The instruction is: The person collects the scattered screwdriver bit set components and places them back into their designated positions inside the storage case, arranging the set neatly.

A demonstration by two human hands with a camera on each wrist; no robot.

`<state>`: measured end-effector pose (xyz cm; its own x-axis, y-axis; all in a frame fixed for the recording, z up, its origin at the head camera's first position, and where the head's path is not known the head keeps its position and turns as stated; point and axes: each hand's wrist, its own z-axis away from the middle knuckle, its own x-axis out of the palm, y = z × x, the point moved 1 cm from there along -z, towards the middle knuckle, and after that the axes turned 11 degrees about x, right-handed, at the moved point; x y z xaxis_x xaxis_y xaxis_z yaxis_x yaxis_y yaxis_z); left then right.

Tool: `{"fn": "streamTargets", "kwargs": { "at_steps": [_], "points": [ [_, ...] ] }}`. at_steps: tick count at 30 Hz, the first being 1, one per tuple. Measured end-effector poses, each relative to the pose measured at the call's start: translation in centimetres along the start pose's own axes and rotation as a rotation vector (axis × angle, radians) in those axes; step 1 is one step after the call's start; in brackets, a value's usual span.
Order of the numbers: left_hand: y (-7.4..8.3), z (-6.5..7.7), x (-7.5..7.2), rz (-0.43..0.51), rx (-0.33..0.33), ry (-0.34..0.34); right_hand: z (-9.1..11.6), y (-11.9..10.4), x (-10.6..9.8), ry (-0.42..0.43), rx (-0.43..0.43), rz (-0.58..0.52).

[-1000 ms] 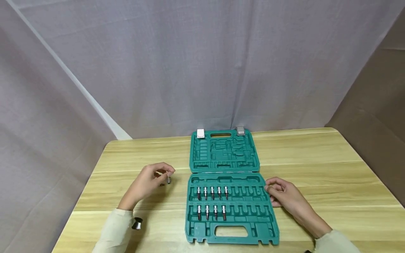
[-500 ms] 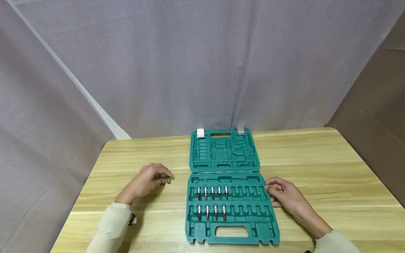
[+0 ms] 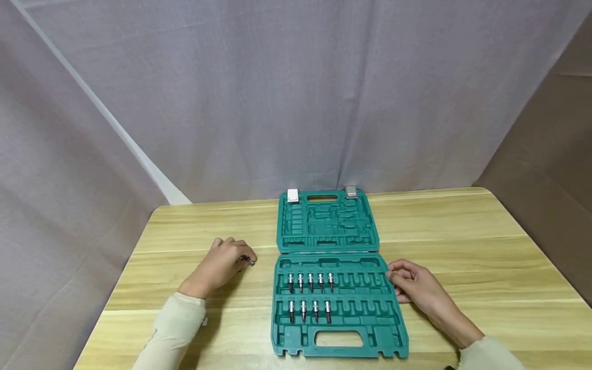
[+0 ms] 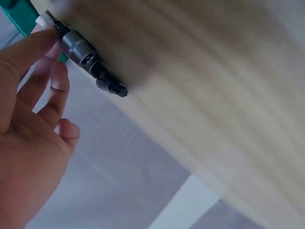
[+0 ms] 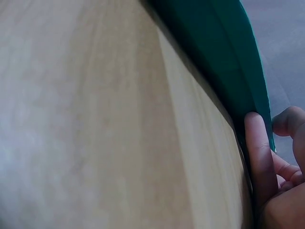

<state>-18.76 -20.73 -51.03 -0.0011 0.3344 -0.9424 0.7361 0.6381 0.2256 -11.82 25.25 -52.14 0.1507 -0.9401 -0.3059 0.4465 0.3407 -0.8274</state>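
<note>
My left hand [image 3: 225,263] is low over the table, left of a green plastic bit case [image 3: 342,351]. In the left wrist view its thumb and finger pinch a small knurled silver bit socket [image 4: 46,20], partly hidden by the fingers. Right beside them, more dark-tipped bit sockets [image 4: 78,47] lie close together on the wood. My right hand [image 3: 418,287] grips the right edge of the case, with the thumb on one side of its wall and fingers on the other. Two rows of silver bit sockets [image 3: 315,307] fill the left part of the case's lower half.
The opened lid [image 3: 327,248] lies flat behind the lower half, with two latches [image 3: 293,195] at its far edge. Vacant slots run along the right of both rows. Grey curtains [image 3: 259,103] stand behind the wooden table [image 3: 462,231].
My left hand first draws back slightly left from the small bit sockets, then shifts right again and closes its fingertips on one. The right hand and the case stay put.
</note>
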Motion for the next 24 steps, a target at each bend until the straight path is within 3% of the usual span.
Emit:
{"fn": "streamTargets", "kwargs": {
  "at_steps": [8,17,24],
  "points": [
    [1.0,-1.0,-0.2,-0.154,0.086,0.037,-0.1,-0.1,0.1,0.014,-0.003,0.008],
    [3.1,-1.8,-1.7,-0.159,0.084,0.112,0.1,0.0,0.1,0.021,-0.003,0.009],
    [4.9,-2.4,-2.4,-0.068,0.122,0.211,0.3,-0.2,0.3,0.037,0.007,0.005]
  ]
}}
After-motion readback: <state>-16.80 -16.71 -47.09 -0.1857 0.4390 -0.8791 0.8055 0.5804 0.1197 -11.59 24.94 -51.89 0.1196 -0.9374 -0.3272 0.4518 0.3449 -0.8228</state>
